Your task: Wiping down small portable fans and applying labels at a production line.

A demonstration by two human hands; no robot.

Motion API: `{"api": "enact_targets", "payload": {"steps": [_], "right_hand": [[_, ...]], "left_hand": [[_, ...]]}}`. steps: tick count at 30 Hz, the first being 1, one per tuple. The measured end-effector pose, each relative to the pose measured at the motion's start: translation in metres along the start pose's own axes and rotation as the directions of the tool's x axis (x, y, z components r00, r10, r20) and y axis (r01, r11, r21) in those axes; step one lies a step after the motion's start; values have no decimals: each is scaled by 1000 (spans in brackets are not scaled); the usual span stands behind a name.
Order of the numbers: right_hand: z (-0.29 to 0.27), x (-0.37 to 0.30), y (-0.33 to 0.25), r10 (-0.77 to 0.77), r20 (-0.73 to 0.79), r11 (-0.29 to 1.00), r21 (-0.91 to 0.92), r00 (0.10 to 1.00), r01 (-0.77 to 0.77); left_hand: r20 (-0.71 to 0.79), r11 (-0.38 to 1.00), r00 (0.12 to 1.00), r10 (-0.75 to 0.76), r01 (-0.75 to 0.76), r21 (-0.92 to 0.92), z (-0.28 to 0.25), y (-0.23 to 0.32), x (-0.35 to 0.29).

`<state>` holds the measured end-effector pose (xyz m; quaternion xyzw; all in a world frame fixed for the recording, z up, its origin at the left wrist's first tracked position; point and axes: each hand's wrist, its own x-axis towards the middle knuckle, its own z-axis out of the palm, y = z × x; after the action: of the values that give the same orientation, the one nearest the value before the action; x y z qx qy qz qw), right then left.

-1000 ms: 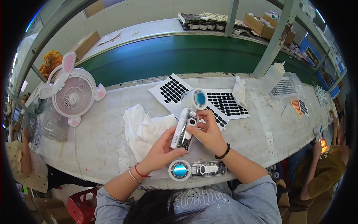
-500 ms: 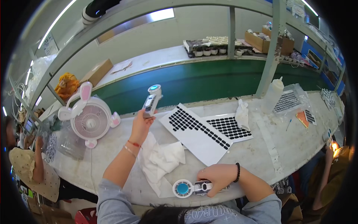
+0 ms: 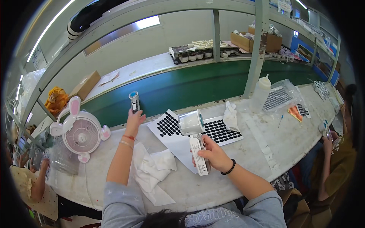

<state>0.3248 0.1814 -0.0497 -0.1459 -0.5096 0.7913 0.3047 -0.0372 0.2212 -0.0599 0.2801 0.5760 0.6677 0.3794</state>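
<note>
At centre, the right grip holds a white plastic handheld fan; left of centre, the left grip touches a small grey handheld fan, closure I cannot tell. A round white rabbit-eared fan stands left; the tabletop has room at right.

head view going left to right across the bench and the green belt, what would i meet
Rabbit-eared fan, handheld fan at the left hand, second handheld fan in the right hand, smaller white cloth, squeeze bottle, thin blue stick, orange card.
</note>
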Motion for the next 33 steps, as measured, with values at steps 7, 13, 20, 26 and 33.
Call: {"api": "enact_targets", "payload": {"steps": [7,13,20,26,33], "right_hand": [[11,-5,11,-111,28,985,-132,993,114],[45,-13,29,-321,-49,913,-283,946,295],[46,-16,39,-366,-145,854,-446,919,269],[46,-19,34,-359,-54,756,-602,932,256],[40,-15,22,-200,-22,914,-366,980,178]], "left_hand": [[610,931,780,139,-314,189,36,15,-214],[634,901,747,200,-394,180,43,1,-250],[646,990,763,0,-90,106,54,-26,-259],[617,999,787,30,-4,-44,55,-35,-256],[626,994,780,-4,74,-86,49,-21,-249]]}}
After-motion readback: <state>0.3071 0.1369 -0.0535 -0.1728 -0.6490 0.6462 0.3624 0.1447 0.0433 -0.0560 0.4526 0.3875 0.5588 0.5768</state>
